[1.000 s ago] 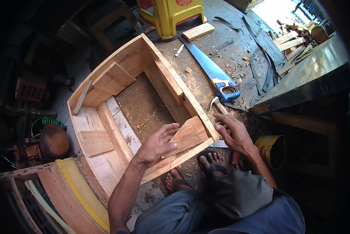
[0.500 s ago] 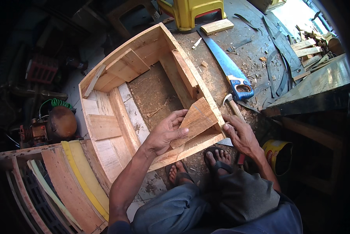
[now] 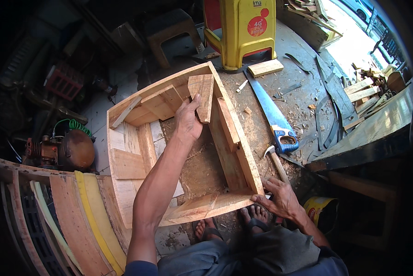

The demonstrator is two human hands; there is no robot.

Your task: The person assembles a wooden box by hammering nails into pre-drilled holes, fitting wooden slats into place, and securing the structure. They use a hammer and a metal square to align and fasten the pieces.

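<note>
A curved wooden frame [image 3: 237,202] stands on the floor in front of my feet, with short boards fixed along its inner walls. My left hand [image 3: 189,120] reaches across it, closed on a wooden block [image 3: 201,89] with slanted sides. That block is held at the frame's far right corner; whether it touches the wall I cannot tell. At the near right corner my right hand [image 3: 280,198] grips the frame, thumb on the top edge and fingers along the outer side. Just beyond that hand lies a claw hammer [image 3: 278,164].
A handsaw [image 3: 271,110] with a blue handle lies right of the frame, near a small wood offcut [image 3: 265,67]. Beyond stands a yellow plastic stool [image 3: 248,32]. A compressor [image 3: 75,149] is at left, a workbench [image 3: 367,122] at right, a yellow bucket [image 3: 317,209] below it.
My left hand has carried the block from the near right corner to the far right one. My right hand stays at the near corner. The view has tilted up slightly.
</note>
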